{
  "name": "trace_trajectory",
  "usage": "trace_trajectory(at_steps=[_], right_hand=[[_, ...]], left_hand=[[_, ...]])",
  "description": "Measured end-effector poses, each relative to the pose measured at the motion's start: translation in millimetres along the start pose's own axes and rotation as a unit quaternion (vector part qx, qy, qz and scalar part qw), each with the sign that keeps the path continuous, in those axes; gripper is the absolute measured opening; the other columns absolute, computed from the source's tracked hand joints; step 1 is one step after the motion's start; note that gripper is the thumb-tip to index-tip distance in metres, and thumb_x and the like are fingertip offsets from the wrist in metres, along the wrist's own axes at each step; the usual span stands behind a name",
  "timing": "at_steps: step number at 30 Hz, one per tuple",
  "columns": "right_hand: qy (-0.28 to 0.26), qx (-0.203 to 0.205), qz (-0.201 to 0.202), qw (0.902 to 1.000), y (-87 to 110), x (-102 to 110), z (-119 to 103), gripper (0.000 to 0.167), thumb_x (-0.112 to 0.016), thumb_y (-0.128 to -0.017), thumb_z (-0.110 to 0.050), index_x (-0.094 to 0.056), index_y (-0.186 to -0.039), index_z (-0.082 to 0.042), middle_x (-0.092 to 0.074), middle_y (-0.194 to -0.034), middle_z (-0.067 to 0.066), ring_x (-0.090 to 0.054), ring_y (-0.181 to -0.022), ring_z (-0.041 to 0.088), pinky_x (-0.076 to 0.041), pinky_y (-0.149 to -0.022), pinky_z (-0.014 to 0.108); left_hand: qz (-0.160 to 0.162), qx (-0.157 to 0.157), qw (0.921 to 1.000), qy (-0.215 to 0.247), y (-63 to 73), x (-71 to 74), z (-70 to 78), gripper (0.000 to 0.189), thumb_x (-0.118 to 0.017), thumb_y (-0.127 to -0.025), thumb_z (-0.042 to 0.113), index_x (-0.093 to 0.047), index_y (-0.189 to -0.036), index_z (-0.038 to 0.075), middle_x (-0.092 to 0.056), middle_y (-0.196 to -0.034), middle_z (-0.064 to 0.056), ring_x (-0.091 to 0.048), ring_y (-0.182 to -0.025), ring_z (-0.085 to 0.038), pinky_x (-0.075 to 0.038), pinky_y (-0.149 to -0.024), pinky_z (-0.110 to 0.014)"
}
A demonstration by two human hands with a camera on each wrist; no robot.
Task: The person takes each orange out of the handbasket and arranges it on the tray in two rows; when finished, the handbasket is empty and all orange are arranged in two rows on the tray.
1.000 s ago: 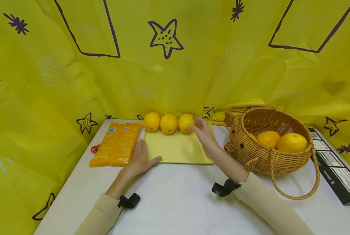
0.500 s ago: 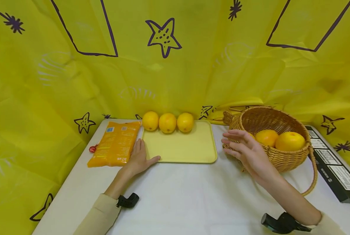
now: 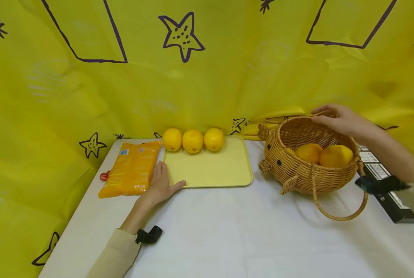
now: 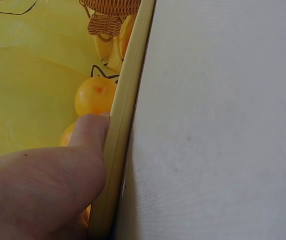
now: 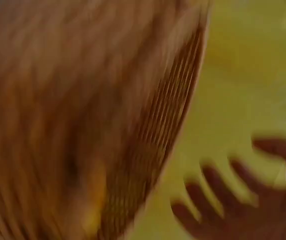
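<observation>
My left hand (image 3: 159, 186) rests at the near left corner of a yellow tray (image 3: 210, 170), fingers extended along its left side. Its thumb (image 4: 90, 131) lies on the front rim in the left wrist view. Three oranges (image 3: 192, 141) stand in a row at the tray's back left. Over the back rim of a pig-shaped wicker basket (image 3: 297, 177) hovers my right hand (image 3: 342, 120), holding nothing visible. The right wrist view shows its fingers (image 5: 218, 190) spread apart, beyond the rim. Inside the basket are larger orange-yellow fruits (image 3: 336, 156), one partly hidden by the rim.
An orange plastic packet (image 3: 130, 170) lies left of the tray, with a red-wrapped lollipop (image 3: 104, 176) beside it. Behind the basket's right side is a long black box (image 3: 394, 210). The basket handle (image 3: 342, 219) droops toward the front. A yellow patterned curtain (image 3: 207, 88) closes off the back.
My right hand has let go of the rightmost orange and swung right, past the basket's front, to above its back rim. The left hand stays at the tray.
</observation>
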State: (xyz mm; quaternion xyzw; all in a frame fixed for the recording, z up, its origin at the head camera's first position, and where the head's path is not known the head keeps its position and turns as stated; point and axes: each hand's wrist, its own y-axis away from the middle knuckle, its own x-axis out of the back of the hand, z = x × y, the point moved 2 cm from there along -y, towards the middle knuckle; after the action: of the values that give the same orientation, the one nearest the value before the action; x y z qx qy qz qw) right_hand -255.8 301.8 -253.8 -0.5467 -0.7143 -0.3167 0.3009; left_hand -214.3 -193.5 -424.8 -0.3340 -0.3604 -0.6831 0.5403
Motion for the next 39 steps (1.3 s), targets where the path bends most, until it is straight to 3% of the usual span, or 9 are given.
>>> trace_trajectory(at_steps=[2, 5, 8, 11, 22, 27, 33, 36, 39], right_hand=[[0.078, 0.024, -0.078, 0.9936, -17.8, 19.3, 7.4, 0.052, -0.042, -0.104, -0.032, -0.04, -0.141, 0.004, -0.046, -0.138, 0.033, -0.053, -0.117, 0.036, -0.044, -0.097, 0.055], [0.136, 0.056, -0.193, 0.9702, -34.3, 39.6, 17.9, 0.051, -0.04, -0.104, -0.026, -0.039, -0.142, 0.009, -0.048, -0.137, 0.034, -0.061, -0.111, 0.028, -0.051, -0.091, 0.052], [0.114, 0.04, -0.272, 0.9547, -45.6, 47.7, 20.2, 0.057, -0.039, -0.105, -0.028, -0.032, -0.145, 0.011, -0.044, -0.142, 0.035, -0.06, -0.118, 0.033, -0.052, -0.093, 0.054], [0.071, 0.004, -0.31, 0.9481, -56.0, 49.2, 15.6, 0.062, -0.039, -0.105, -0.033, -0.029, -0.147, 0.01, -0.04, -0.146, 0.034, -0.054, -0.126, 0.04, -0.051, -0.096, 0.054], [-0.075, -0.022, -0.38, 0.9215, -83.5, 24.9, 16.6, 0.052, -0.033, -0.107, -0.03, -0.034, -0.149, 0.001, -0.042, -0.152, 0.014, -0.054, -0.129, 0.007, -0.047, -0.105, 0.043], [-0.129, -0.006, -0.389, 0.9122, -87.7, 14.8, 27.8, 0.051, -0.028, -0.108, -0.026, -0.029, -0.151, 0.0, -0.044, -0.152, 0.001, -0.052, -0.127, 0.001, -0.047, -0.106, 0.043], [-0.243, 0.019, -0.38, 0.8921, -93.6, -6.1, 45.7, 0.043, -0.027, -0.108, -0.022, -0.042, -0.147, -0.016, -0.051, -0.137, -0.019, -0.051, -0.127, 0.001, -0.048, -0.103, 0.047], [-0.261, -0.003, -0.371, 0.891, -96.1, -18.5, 48.6, 0.041, -0.03, -0.107, -0.024, -0.041, -0.147, -0.019, -0.047, -0.141, -0.012, -0.046, -0.134, 0.011, -0.047, -0.104, 0.05], [-0.258, -0.049, -0.352, 0.8984, -95.0, -28.9, 44.8, 0.05, -0.034, -0.107, -0.026, -0.024, -0.153, -0.012, -0.034, -0.153, 0.006, -0.034, -0.143, 0.029, -0.045, -0.104, 0.053]], left_hand=[[0.003, -0.004, 1.0, 0.006, -0.6, 2.1, -0.2, 0.111, -0.063, -0.09, 0.048, 0.009, -0.149, -0.012, 0.012, -0.158, -0.031, 0.004, -0.149, -0.043, -0.006, -0.122, -0.055], [0.004, -0.012, 0.9998, 0.013, -2.1, 3.3, 0.7, 0.112, -0.063, -0.089, 0.048, 0.009, -0.149, -0.012, 0.012, -0.159, -0.03, 0.004, -0.149, -0.042, -0.006, -0.122, -0.055], [0.007, -0.016, 0.9998, 0.012, -2.7, 3.5, 1.4, 0.111, -0.064, -0.089, 0.047, 0.008, -0.149, -0.013, 0.009, -0.158, -0.031, 0.0, -0.148, -0.043, -0.008, -0.122, -0.055], [0.016, -0.021, 0.9996, 0.01, -3.0, 3.7, 1.7, 0.11, -0.065, -0.089, 0.046, 0.005, -0.149, -0.014, 0.005, -0.157, -0.031, -0.005, -0.146, -0.044, -0.01, -0.121, -0.056], [-0.006, -0.011, 0.9999, 0.01, -3.2, 1.5, 4.5, 0.111, -0.063, -0.089, 0.048, 0.008, -0.149, -0.014, 0.013, -0.158, -0.032, 0.007, -0.149, -0.044, -0.004, -0.122, -0.056], [0.004, -0.014, 0.9999, 0.002, -3.4, 1.7, 2.7, 0.111, -0.064, -0.089, 0.049, 0.006, -0.149, -0.013, 0.007, -0.158, -0.032, -0.001, -0.148, -0.043, -0.008, -0.122, -0.055], [-0.001, -0.006, 1.0, 0.003, -2.2, 2.8, -2.0, 0.112, -0.063, -0.089, 0.05, 0.009, -0.149, -0.012, 0.013, -0.158, -0.031, 0.005, -0.149, -0.043, -0.005, -0.122, -0.055], [-0.001, -0.005, 1.0, 0.008, -0.2, 2.1, -3.2, 0.112, -0.063, -0.09, 0.05, 0.01, -0.149, -0.013, 0.013, -0.158, -0.031, 0.005, -0.149, -0.043, -0.005, -0.122, -0.055], [-0.003, -0.001, 0.9999, 0.01, 1.6, 1.3, -4.1, 0.112, -0.062, -0.09, 0.05, 0.01, -0.149, -0.012, 0.015, -0.158, -0.03, 0.007, -0.149, -0.043, -0.003, -0.122, -0.055]])
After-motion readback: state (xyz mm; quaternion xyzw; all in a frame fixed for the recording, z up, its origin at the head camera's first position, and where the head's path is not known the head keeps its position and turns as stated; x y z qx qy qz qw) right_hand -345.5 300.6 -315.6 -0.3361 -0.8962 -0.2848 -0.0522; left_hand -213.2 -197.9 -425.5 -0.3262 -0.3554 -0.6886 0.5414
